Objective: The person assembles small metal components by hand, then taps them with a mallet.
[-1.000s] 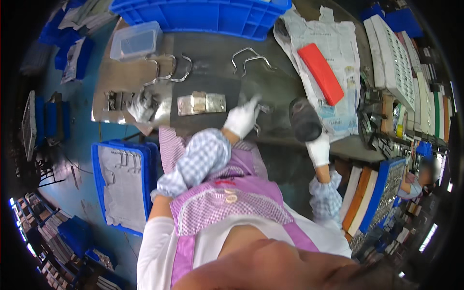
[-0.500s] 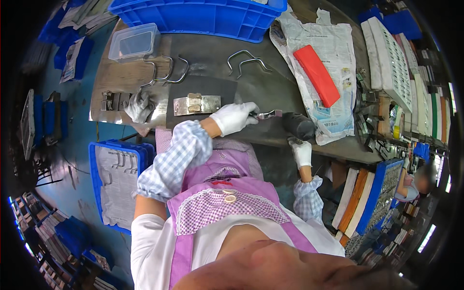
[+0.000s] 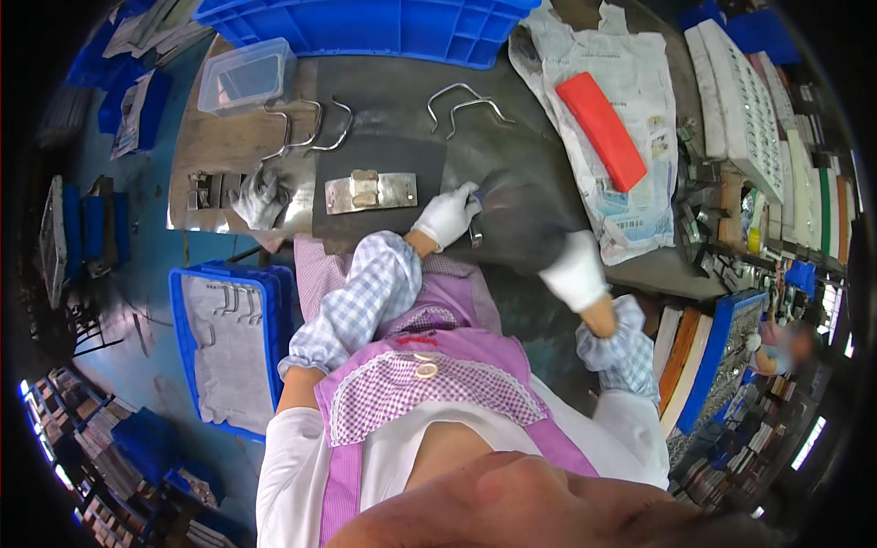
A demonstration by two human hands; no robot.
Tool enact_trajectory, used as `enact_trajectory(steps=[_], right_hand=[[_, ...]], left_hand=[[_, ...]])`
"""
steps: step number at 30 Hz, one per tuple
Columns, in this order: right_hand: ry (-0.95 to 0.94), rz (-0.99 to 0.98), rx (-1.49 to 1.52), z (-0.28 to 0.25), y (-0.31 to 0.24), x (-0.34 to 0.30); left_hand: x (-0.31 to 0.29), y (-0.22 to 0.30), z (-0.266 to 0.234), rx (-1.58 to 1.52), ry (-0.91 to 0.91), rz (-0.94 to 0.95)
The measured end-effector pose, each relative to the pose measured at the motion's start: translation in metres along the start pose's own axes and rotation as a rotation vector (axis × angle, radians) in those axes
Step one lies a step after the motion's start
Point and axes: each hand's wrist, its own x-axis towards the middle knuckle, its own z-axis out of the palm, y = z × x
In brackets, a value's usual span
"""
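Both of my hands wear white gloves. My left hand is closed around a small shiny metal piece, whose end sticks out beside the fingers. The rest of that piece is hidden. My right hand is closed on a dark, soft-looking thing, smeared by motion, right beside the left hand; its kind cannot be made out. To the left of my left hand, a flat steel plate with a raised middle block lies on a black mat.
Several bent metal handles lie farther back, near a clear plastic box. A grey glove rests at the left. Behind stands a blue crate. A red block sits on newspaper at the right.
My right hand has come up over the table edge, bringing the dark thing left toward my left hand. My left hand has turned the metal piece, whose end now points nearer me.
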Motion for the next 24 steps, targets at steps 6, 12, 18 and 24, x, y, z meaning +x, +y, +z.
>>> enact_trajectory(steps=[6,12,18,24], right_hand=[[0.181,0.61,-0.118,-0.005,0.07,-0.004],[0.207,0.551,-0.185,0.039,0.09,0.032],[0.336,0.2,-0.065,-0.034,-0.028,0.086],[-0.265,-0.069,0.288,0.05,-0.158,0.114]], left_hand=[[-0.017,-0.007,0.003,-0.621,-0.107,-0.151],[-0.068,0.018,-0.052,-1.366,-0.339,-0.308],[-0.114,0.012,-0.075,-0.22,0.242,-0.17],[-0.156,0.017,-0.105,0.418,0.261,-0.121]])
